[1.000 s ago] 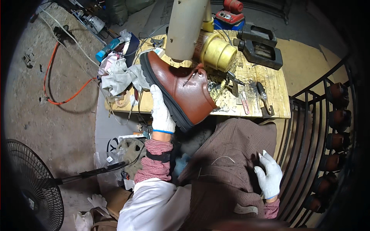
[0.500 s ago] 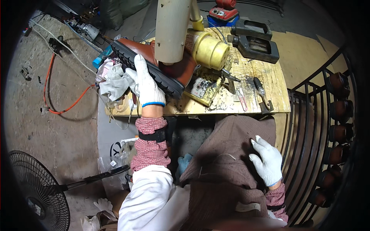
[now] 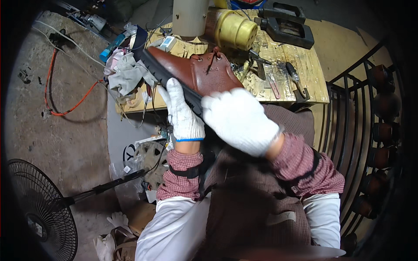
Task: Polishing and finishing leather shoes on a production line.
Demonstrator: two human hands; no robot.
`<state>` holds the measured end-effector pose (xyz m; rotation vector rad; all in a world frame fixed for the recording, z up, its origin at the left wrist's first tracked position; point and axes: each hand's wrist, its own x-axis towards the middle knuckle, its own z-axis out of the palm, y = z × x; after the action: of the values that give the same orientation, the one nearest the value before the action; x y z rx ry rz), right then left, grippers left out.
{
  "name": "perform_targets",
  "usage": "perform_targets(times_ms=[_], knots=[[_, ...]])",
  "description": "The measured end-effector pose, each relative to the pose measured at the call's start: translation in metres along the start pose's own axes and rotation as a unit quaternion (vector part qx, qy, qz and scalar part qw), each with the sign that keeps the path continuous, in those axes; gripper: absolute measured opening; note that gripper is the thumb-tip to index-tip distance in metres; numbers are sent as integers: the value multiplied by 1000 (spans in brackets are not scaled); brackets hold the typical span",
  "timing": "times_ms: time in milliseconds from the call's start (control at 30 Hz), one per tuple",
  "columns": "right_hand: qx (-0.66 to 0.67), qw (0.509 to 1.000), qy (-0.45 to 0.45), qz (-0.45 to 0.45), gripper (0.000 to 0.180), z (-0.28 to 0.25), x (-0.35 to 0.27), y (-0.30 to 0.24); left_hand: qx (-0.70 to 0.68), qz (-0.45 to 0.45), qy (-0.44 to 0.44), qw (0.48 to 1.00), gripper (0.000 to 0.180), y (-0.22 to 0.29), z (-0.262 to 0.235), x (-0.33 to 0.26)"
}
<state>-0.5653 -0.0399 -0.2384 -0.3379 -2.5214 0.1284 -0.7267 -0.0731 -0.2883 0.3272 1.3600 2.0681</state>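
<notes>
A reddish-brown leather shoe (image 3: 174,63) with laces and a thick black sole is held up over the near edge of the workbench, its toe toward the far left. My left hand (image 3: 180,113), in a white knit glove with a blue cuff, grips it along the sole. At the heel end my right hand (image 3: 241,119), gloved in white too, is curled against the shoe; its fingertips are slightly blurred and hide the heel. Behind the shoe stand a pale ribbed cylinder (image 3: 189,19) and a yellow cylindrical machine part (image 3: 237,30).
On the wooden workbench (image 3: 311,74) lie a black-handled tool (image 3: 294,76), a pink-handled blade (image 3: 274,87), dark cut-open jugs (image 3: 289,35) and grey rags (image 3: 126,78). A black rack (image 3: 344,104) with several shoes stands at right, a fan (image 3: 41,213) at lower left.
My right hand has come up from my lap to the shoe's heel end. The shoe has come nearer and turned, so its leather side shows instead of the sole.
</notes>
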Motion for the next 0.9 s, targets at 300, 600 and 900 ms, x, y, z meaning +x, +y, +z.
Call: perform_targets(times_ms=[300, 600, 900], knots=[[115, 903, -227, 346, 27, -50, -199, -18, -81, -19, -33, 996, 85, 17, -33, 55], [66, 835, -73, 541, 47, -76, -230, -49, -163, -163, 19, 973, 85, -1, -52, 80], [232, 950, -40, 207, 62, -78, -130, -18, -284, -318, -440, 791, 79, -30, -37, -49]])
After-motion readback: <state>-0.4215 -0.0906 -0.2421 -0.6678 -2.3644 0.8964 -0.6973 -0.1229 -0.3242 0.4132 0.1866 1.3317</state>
